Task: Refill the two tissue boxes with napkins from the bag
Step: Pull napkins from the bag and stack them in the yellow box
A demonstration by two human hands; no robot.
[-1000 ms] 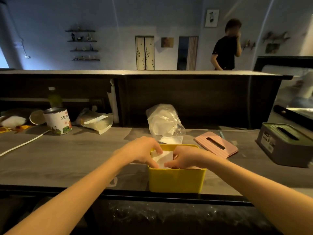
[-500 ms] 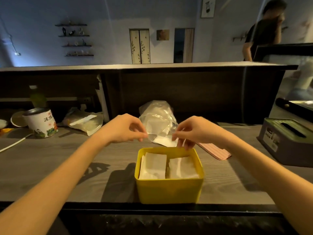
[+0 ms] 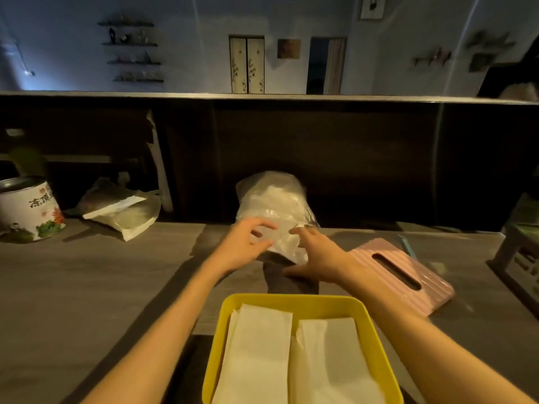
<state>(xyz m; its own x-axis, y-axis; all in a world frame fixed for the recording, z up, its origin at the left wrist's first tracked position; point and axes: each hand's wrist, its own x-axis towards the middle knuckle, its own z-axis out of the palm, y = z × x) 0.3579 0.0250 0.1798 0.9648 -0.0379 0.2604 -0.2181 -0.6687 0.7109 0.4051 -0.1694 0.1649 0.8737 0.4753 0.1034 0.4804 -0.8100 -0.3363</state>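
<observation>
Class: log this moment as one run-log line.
left hand: at napkin bag, open | right hand: at bag, open | yellow box: two napkin stacks inside | pink lid: off, on counter

Both hands are now out of the yellow box (image 3: pixel 303 301) and farther off, at the clear bag (image 3: pixel 274 205): the left hand (image 3: pixel 242 246) and the right hand (image 3: pixel 318 258) touch its near side, fingers spread. The person beyond the counter is gone from view.
</observation>
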